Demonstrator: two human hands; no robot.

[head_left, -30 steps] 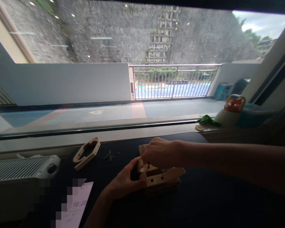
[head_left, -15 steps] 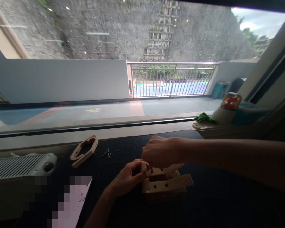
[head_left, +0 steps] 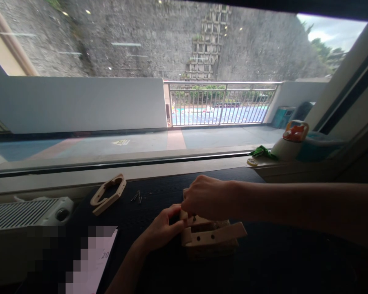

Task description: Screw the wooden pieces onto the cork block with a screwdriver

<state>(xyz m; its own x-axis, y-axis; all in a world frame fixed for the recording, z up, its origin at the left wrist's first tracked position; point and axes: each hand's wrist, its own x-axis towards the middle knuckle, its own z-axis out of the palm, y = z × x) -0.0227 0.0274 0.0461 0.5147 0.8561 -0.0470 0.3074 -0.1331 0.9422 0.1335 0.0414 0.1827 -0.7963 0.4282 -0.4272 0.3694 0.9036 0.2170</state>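
A light wooden assembly (head_left: 213, 237) with drilled holes lies on the dark table (head_left: 263, 253) in front of me. My left hand (head_left: 162, 228) grips its left end, fingers curled round the wood. My right hand (head_left: 207, 197) hovers over its top with the fingers pinched on a small dark screw or pin (head_left: 194, 219) standing in a hole. A second wooden piece, a curved frame (head_left: 108, 194), lies apart at the left. A few small screws (head_left: 138, 197) are scattered beside that frame.
A phone (head_left: 93, 261) with a lit screen lies at the near left. A white ribbed heater (head_left: 27, 212) sits at far left. On the window sill at right stand a white bottle with an orange lid (head_left: 290, 143), a green cloth (head_left: 261, 152) and a tape roll (head_left: 252, 162).
The wooden assembly was turned and shifted slightly right and nearer to me. My right hand stayed over its top and my left hand kept its hold on the left end.
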